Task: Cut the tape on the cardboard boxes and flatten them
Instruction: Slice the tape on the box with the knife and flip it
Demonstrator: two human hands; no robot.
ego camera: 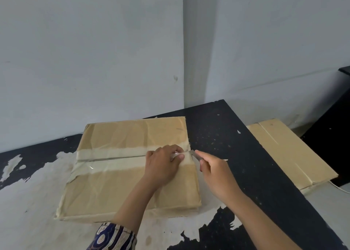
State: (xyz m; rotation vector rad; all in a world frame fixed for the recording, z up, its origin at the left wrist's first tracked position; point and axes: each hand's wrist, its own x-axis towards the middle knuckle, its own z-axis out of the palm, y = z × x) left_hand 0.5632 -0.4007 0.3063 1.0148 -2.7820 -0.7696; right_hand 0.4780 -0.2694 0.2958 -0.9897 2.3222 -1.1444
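A shallow brown cardboard box (121,189) lies on the black table (227,136). A wide band of clear tape (111,159) runs across its top along the centre seam. My left hand (162,166) is on the right end of that tape, and its fingers pinch a lifted bit of tape near the box's right edge. Just right of the box, my right hand (214,174) grips a small utility knife (195,154). The blade tip points at the tape where it meets the box's right edge, close to my left fingertips.
The table's black surface is worn, with large pale patches at the front left (37,202). Beyond the table's right edge a flattened cardboard box (289,155) lies lower down. A grey wall stands behind, and dark furniture (333,136) sits at the far right.
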